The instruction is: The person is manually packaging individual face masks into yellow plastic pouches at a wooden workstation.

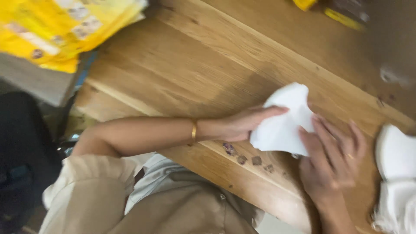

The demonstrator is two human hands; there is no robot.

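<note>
White cloth: a soft white piece of fabric or paper (284, 121) lies on the wooden table (182, 69), near its front edge, bunched up between the two hands.
Left hand: the left hand (247, 123) lies along the cloth's left side, fingers stretched out flat with the fingertips over its upper edge; it presses on the cloth rather than closing around it.
Right hand: the right hand (331, 154) comes in from below right, fingers spread and laid on the cloth's right lower corner; open, not clenched, touching the cloth.
Left arm: bare forearm runs level across the table edge from the left, with a gold bangle (194, 131) at the wrist.
Right arm: wrist rises from the bottom of the view; a thin ring (350, 156) shows on one finger.
Small bits: a few dark crumpled scraps (242, 157) sit on the table just below the cloth, near the left hand.
Other white pile: more white folded material (396, 173) lies at the right edge, apart from the right hand.
Yellow packets: a blurred heap of yellow packaging (60, 30) sits at top left, well apart from the hands.
Clothing: beige shirt (173, 208) at the bottom.
</note>
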